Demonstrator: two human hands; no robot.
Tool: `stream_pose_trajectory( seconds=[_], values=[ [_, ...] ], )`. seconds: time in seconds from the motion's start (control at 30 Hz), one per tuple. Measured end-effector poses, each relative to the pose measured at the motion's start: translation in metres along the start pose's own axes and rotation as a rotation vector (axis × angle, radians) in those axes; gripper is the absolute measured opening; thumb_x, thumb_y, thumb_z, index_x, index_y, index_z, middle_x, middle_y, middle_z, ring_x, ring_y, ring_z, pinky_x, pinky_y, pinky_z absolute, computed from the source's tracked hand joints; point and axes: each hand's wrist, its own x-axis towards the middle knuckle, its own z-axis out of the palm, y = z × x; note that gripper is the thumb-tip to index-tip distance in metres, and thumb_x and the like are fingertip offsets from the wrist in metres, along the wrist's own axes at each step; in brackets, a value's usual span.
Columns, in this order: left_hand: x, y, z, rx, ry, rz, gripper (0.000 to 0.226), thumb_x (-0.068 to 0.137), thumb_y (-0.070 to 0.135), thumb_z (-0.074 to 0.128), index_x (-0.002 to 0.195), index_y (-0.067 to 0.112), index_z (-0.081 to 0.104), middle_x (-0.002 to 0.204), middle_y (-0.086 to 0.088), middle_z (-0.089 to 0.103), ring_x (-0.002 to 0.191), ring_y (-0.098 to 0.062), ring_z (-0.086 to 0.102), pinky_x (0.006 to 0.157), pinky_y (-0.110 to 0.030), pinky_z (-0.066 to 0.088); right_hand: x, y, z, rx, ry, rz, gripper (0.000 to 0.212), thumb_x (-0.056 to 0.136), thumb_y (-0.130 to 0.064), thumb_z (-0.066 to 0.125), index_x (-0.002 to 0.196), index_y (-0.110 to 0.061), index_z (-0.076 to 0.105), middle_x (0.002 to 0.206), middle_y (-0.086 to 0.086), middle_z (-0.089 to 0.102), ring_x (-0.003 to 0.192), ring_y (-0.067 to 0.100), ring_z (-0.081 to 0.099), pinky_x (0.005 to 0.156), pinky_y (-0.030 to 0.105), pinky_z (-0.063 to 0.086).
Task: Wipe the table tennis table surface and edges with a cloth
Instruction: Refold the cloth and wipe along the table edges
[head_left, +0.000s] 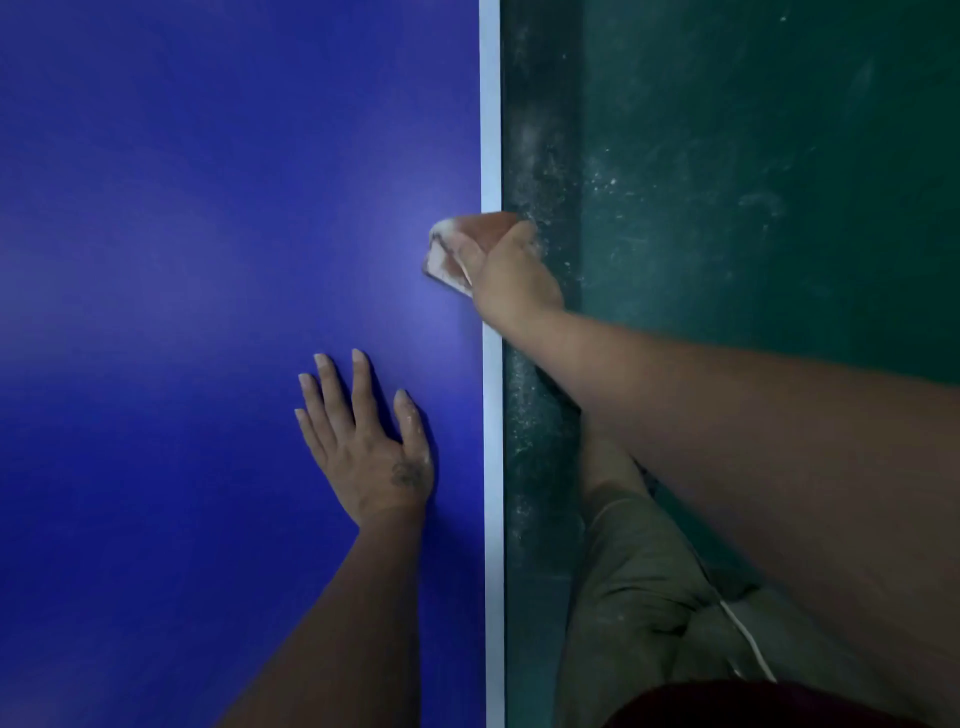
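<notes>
Pale cloth (440, 261) beneath right-hand fingers (464, 250) — at the table edge (491, 130).

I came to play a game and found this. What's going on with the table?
A person is wiping the blue table tennis table. Their right hand grips a crumpled cloth at the white edge stripe along the table's side, while the left hand rests flat, fingers spread, on the surface nearer their body. Pale dust speckles the green floor beside the table.

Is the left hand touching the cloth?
Apart. The head view shows bare blue table between the flat left hand and the cloth the right hand grips.
</notes>
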Motion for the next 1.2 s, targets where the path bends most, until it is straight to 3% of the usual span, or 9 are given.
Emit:
stream_pose_trajectory(
  seconds=[0.1, 0.23, 0.4, 0.5, 0.63, 0.77, 0.97, 1.07, 1.2],
  values=[
    [0.0, -0.001, 0.0, -0.001, -0.02, 0.003, 0.061, 0.113, 0.043, 0.043, 0.17, 0.024, 0.037, 0.183, -0.004, 0.019, 0.17, -0.027, 0.012, 0.137, -0.056, 0.013, -0.031, 0.025, 0.015, -0.034, 0.069, -0.084, 0.095, 0.103, -0.064, 0.056, 0.168, -0.012, 0.01, 0.163, 0.015, 0.038, 0.133, 0.039, 0.059, 0.095, 0.045, 0.05],
    [0.0, -0.002, 0.0, 0.018, -0.044, -0.005, 0.06, 0.113, 0.038, 0.042, 0.171, 0.024, 0.035, 0.183, -0.003, 0.016, 0.17, -0.027, 0.01, 0.136, -0.058, 0.014, -0.046, 0.039, 0.023, -0.043, -0.019, -0.044, 0.098, 0.101, -0.068, 0.051, 0.168, -0.012, 0.006, 0.164, 0.014, 0.036, 0.134, 0.039, 0.059, 0.098, 0.047, 0.051],
    [0.001, 0.0, -0.002, 0.025, -0.074, -0.009, 0.062, 0.111, 0.034, 0.043, 0.17, 0.017, 0.036, 0.183, -0.006, 0.017, 0.17, -0.031, 0.012, 0.134, -0.062, 0.017, 0.003, -0.005, -0.012, -0.078, -0.093, 0.048, 0.101, 0.103, -0.068, 0.051, 0.167, -0.005, 0.005, 0.166, 0.019, 0.036, 0.138, 0.043, 0.056, 0.095, 0.045, 0.048],
    [0.009, 0.008, -0.007, -0.047, -0.109, -0.059, 0.064, 0.111, 0.035, 0.045, 0.17, 0.014, 0.035, 0.183, -0.006, 0.018, 0.17, -0.03, 0.011, 0.133, -0.066, 0.018, 0.057, -0.05, -0.049, -0.015, -0.146, 0.12, 0.096, 0.104, -0.067, 0.052, 0.164, -0.002, 0.014, 0.166, 0.017, 0.039, 0.139, 0.041, 0.055, 0.1, 0.044, 0.047],
    [0.091, 0.051, -0.004, -0.278, -0.075, -0.088, 0.068, 0.111, 0.032, 0.055, 0.17, 0.009, 0.029, 0.18, -0.007, 0.026, 0.169, -0.024, 0.02, 0.133, -0.063, 0.022, 0.094, -0.085, -0.081, 0.086, -0.177, 0.151, 0.099, 0.101, -0.068, 0.058, 0.162, -0.004, 0.016, 0.164, 0.016, 0.04, 0.141, 0.038, 0.052, 0.106, 0.043, 0.044],
    [0.234, 0.118, 0.017, -0.386, 0.006, 0.063, 0.065, 0.11, 0.021, 0.06, 0.166, 0.0, 0.035, 0.175, -0.018, 0.034, 0.166, -0.034, 0.027, 0.133, -0.058, 0.025, 0.072, -0.064, -0.066, 0.102, -0.165, 0.172, 0.097, 0.105, -0.063, 0.054, 0.17, -0.014, 0.001, 0.17, 0.01, 0.033, 0.142, 0.045, 0.051, 0.107, 0.052, 0.046],
    [0.394, 0.19, 0.05, -0.165, -0.053, 0.106, 0.069, 0.112, 0.042, 0.042, 0.172, 0.011, 0.027, 0.182, -0.009, 0.019, 0.17, -0.03, 0.012, 0.137, -0.048, 0.008, 0.067, -0.048, -0.048, 0.117, -0.185, 0.217, 0.098, 0.104, -0.067, 0.05, 0.171, -0.02, -0.005, 0.167, 0.008, 0.036, 0.136, 0.039, 0.056, 0.091, 0.044, 0.041],
    [0.403, 0.196, 0.058, -0.03, -0.049, 0.095, 0.068, 0.115, 0.05, 0.03, 0.174, 0.017, 0.025, 0.183, -0.007, 0.015, 0.17, -0.028, 0.008, 0.137, -0.048, 0.002, 0.089, -0.061, -0.056, 0.131, -0.193, 0.218, 0.097, 0.105, -0.068, 0.049, 0.17, -0.013, 0.002, 0.166, 0.01, 0.039, 0.134, 0.037, 0.057, 0.092, 0.042, 0.044],
    [0.4, 0.196, 0.06, -0.001, -0.026, 0.091, 0.066, 0.115, 0.052, 0.029, 0.173, 0.021, 0.029, 0.183, -0.006, 0.017, 0.17, -0.027, 0.01, 0.138, -0.048, 0.005, 0.129, -0.093, -0.077, 0.188, -0.145, 0.194, 0.092, 0.106, -0.065, 0.05, 0.165, -0.006, 0.011, 0.163, 0.015, 0.043, 0.134, 0.038, 0.058, 0.091, 0.04, 0.044]
  ],
)
